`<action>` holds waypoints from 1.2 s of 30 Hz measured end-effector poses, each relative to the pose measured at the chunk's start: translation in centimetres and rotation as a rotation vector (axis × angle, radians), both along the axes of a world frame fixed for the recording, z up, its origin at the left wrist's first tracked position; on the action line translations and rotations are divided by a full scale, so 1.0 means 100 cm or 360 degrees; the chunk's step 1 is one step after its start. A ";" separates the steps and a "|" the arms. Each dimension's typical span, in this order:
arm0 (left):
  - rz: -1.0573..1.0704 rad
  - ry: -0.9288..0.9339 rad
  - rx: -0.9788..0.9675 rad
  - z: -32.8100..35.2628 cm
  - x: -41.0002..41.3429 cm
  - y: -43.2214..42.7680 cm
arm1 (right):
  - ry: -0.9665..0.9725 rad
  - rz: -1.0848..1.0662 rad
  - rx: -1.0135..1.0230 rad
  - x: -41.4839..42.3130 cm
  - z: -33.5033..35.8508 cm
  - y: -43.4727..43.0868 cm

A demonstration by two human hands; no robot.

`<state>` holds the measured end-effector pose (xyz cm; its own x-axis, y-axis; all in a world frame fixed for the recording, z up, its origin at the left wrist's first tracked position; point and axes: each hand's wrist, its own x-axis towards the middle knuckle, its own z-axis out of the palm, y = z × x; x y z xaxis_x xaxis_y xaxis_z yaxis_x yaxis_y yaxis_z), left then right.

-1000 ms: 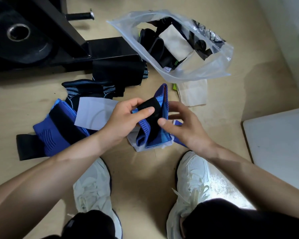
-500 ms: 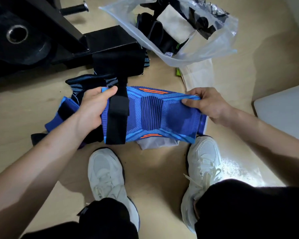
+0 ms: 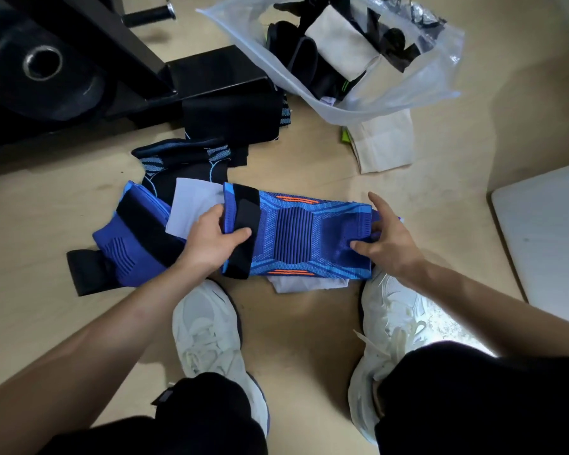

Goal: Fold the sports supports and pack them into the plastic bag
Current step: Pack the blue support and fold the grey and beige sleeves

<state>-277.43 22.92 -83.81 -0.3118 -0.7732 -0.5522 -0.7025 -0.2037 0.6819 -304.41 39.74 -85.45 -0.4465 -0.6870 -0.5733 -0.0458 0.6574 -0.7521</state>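
With your left hand (image 3: 216, 239) and right hand (image 3: 386, 238) pinching the ends of the flattened blue knee sleeve (image 3: 296, 236), fold next, then bag it in the plastic bag (image 3: 391, 96).

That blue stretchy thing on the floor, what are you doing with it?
A person is crouching on the floor, holding a blue knee support stretched out flat, left hand at the end with the black strap, right hand at the other end. It is not folded yet. More supports lie beside it, still unpacked. The plastic bag lies open farther away with some dark supports already inside.
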 end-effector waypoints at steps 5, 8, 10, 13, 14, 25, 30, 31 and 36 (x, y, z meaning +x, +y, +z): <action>-0.0016 0.0402 0.0022 0.022 -0.015 0.010 | -0.0185 -0.0356 -0.0211 0.006 0.011 -0.002; -0.0115 0.0432 -0.0023 0.035 -0.029 0.022 | -0.0332 -0.0306 -0.0373 0.016 0.028 -0.009; -0.0179 0.0443 -0.0043 0.041 -0.039 0.031 | -0.0327 -0.0188 -0.0445 0.025 0.041 -0.012; -0.0268 0.0460 -0.0104 0.046 -0.053 0.046 | -0.0279 -0.0030 -0.0498 0.038 0.053 -0.018; -0.0283 0.0456 -0.0126 0.047 -0.056 0.050 | -0.0258 0.0023 -0.0502 0.042 0.055 -0.020; -0.0318 0.0743 0.0383 0.059 -0.058 0.057 | -0.0289 -0.0017 -0.0503 0.040 0.061 -0.017; 0.0189 0.0472 0.0213 0.036 -0.050 0.037 | -0.0532 -0.0014 -0.0546 0.023 0.069 -0.022; 0.0268 0.0508 0.0397 0.031 -0.049 0.034 | -0.0586 0.0001 -0.0549 0.021 0.070 -0.023; 0.0188 0.0639 0.0730 0.019 -0.045 0.032 | -0.0483 -0.0029 -0.0509 0.016 0.062 -0.024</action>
<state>-281.97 26.15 -81.89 -0.4909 -0.5270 -0.6938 -0.3639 -0.5995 0.7129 -302.85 37.31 -79.29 -0.3042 -0.8448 -0.4401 0.2177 0.3882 -0.8955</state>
